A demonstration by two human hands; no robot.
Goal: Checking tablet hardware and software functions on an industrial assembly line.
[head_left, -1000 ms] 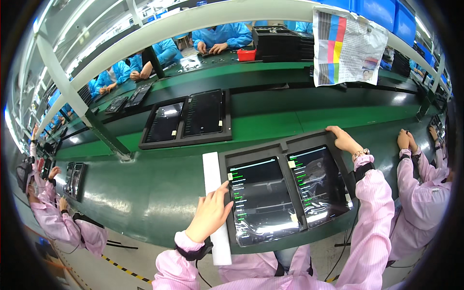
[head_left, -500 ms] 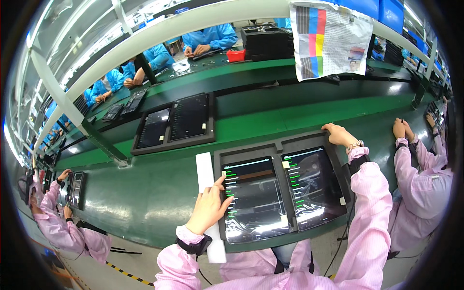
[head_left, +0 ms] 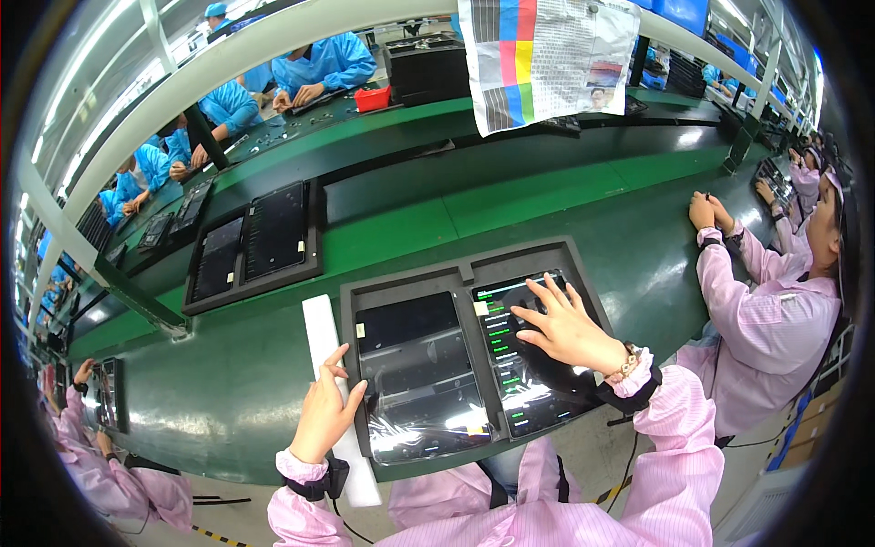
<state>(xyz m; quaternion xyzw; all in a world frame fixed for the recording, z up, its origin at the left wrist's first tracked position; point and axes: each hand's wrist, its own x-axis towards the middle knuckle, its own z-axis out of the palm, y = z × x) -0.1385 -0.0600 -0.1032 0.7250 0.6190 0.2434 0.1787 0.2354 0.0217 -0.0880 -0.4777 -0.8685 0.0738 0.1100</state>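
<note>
While our left hand (head_left: pixel 325 406) and right hand (head_left: pixel 576 335) sit apart, empty, we judge the flat black glass-fronted tablets (head_left: pixel 421 366), in a black foam-like tray (head_left: pixel 392 289), stiff, slick, fragile, best held by opposite edges.

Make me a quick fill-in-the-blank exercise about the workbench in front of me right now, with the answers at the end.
1. The nearer black tray holds ____ tablets.
2. Of these, the right hand is over the one on the ____.
3. The screen under that hand shows white and ____ text.
4. In this view, the left hand overlaps a long strip coloured ____.

Missing words: two; right; green; white.
</note>
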